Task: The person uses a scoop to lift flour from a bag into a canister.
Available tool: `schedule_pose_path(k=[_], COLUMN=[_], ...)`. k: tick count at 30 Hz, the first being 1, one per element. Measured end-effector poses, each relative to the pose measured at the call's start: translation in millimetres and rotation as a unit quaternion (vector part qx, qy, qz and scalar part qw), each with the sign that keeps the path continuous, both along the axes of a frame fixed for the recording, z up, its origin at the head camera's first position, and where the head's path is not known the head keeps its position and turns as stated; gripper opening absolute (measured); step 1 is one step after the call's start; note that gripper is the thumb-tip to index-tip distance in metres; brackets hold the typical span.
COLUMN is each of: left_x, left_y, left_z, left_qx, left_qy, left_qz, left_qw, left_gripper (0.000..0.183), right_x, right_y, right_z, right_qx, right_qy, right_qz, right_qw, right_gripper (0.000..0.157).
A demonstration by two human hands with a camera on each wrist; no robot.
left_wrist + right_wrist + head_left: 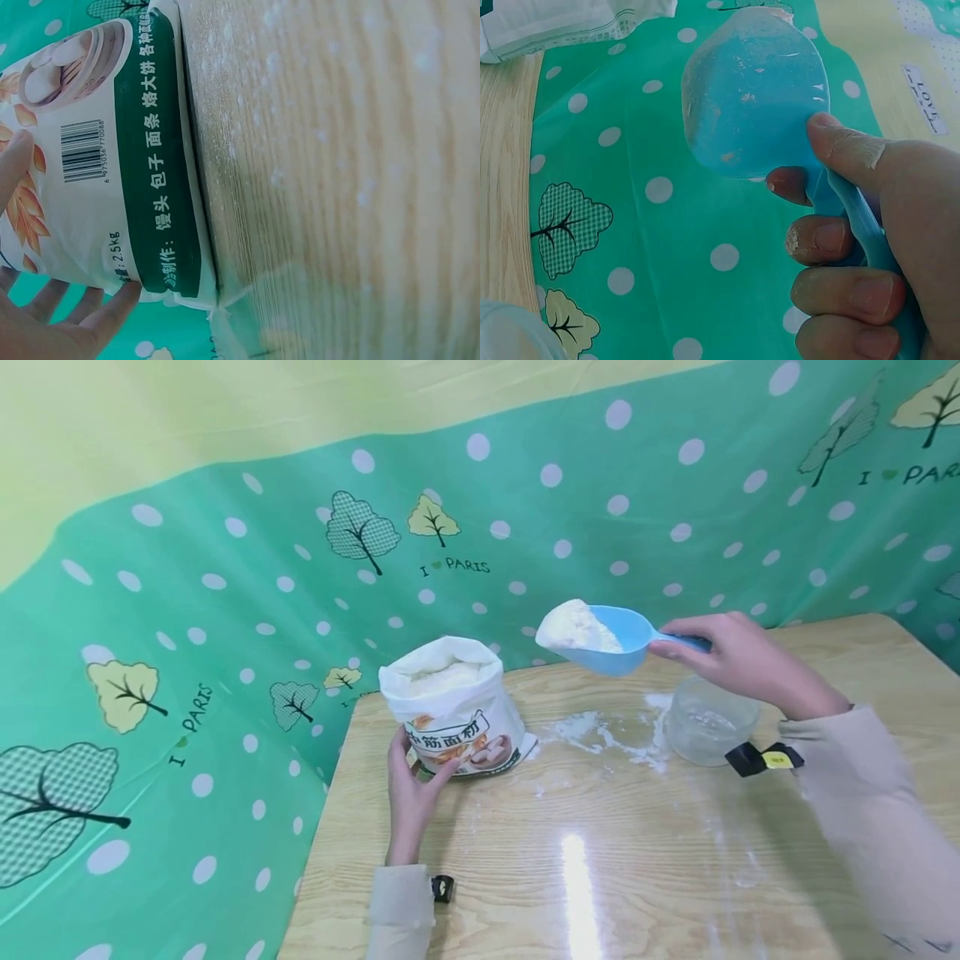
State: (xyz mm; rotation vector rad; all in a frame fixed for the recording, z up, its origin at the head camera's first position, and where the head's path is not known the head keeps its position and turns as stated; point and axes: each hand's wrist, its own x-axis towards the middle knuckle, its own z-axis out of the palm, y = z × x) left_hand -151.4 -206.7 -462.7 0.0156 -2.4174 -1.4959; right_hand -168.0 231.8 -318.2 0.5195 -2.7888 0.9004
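My right hand grips the handle of a light blue scoop and holds it up above the table. White flour is heaped at the scoop's front end. In the right wrist view, fingers are curled round the handle, and the scoop's underside faces that camera. An open white flour bag stands on the table at the left, its top edge rolled outward. My left hand holds the bag's lower left, thumb across the printed front and the other fingers at its side.
Below the right wrist stands a clear glass bowl. Spilled flour lies on the wooden table between bag and bowl. A green patterned cloth hangs behind the table and along its left side.
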Motion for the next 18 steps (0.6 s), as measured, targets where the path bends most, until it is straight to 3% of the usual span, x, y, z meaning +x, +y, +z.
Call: schedule_pose_path(k=[6,12,18], left_x=[-0.7,-2.1,-0.4], left_y=[1.4,3.3,2.1], left_z=[0.3,0.9,2.4], left_qx=[0.002,0.008,0.007], left_qy=[-0.014,-0.026,-0.018], left_qz=[0.004,0.007,0.002], left_qw=[0.9999,0.9996,0.9998], left_gripper=[0.097,0.098,0.097], right_x=[7.4,13.5,18.6], right_y=[11.2,24.2,37.4], right_z=[-4.7,-12.0,-19.5], right_qx=[-0.019,-0.018,-0.010], right_qy=[-0.014,-0.030,-0.043], right_qz=[-0.010,-0.025,-0.042], right_qw=[1.000,0.999,0.998], right_gripper=[0.041,0.039,0.044])
